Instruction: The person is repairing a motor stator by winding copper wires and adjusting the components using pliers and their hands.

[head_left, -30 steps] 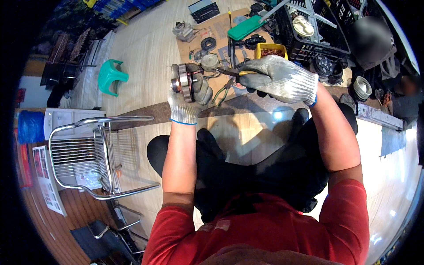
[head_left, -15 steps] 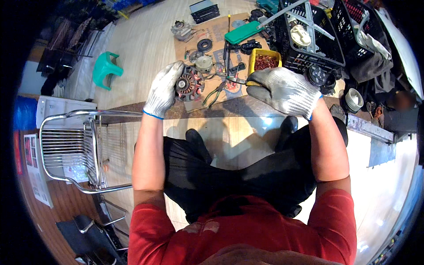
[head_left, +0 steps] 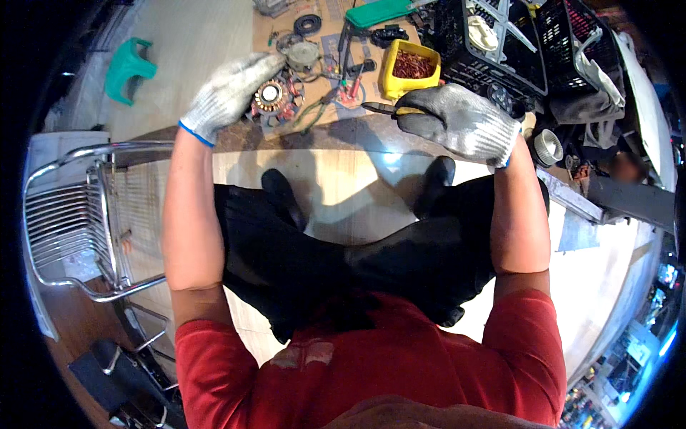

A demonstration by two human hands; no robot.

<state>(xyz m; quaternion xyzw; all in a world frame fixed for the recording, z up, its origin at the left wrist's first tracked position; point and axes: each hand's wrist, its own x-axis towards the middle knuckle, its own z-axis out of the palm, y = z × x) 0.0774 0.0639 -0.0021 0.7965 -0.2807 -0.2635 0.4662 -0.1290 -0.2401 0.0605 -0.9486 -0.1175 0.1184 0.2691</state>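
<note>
My left hand point(head_left: 232, 96), in a white knit glove, grips a round motor stator point(head_left: 272, 97) with copper-coloured windings by its left rim. Its ringed face is turned up, with a bright centre. My right hand point(head_left: 457, 121), in a grey-palmed glove, is closed around a slim tool point(head_left: 381, 108) with a yellow and dark handle; its dark end points left toward the stator, apart from it. The tool's kind is unclear. Between the hands, green-handled pliers point(head_left: 314, 113) lie on the cardboard point(head_left: 275, 130). A round metal motor part point(head_left: 302, 54) sits just beyond the stator.
A yellow bin point(head_left: 392, 86) of reddish copper scraps stands beyond my right hand. Black crates point(head_left: 493, 75) are at the far right. A black ring point(head_left: 307, 25) and a green-cased tool point(head_left: 379, 12) lie farther back. A green stool point(head_left: 130, 70) and a metal chair point(head_left: 68, 214) stand left.
The whole view has shifted. My left hand has moved left with the stator, whose face has turned and catches more light. The tool in my right hand now points left more plainly.
</note>
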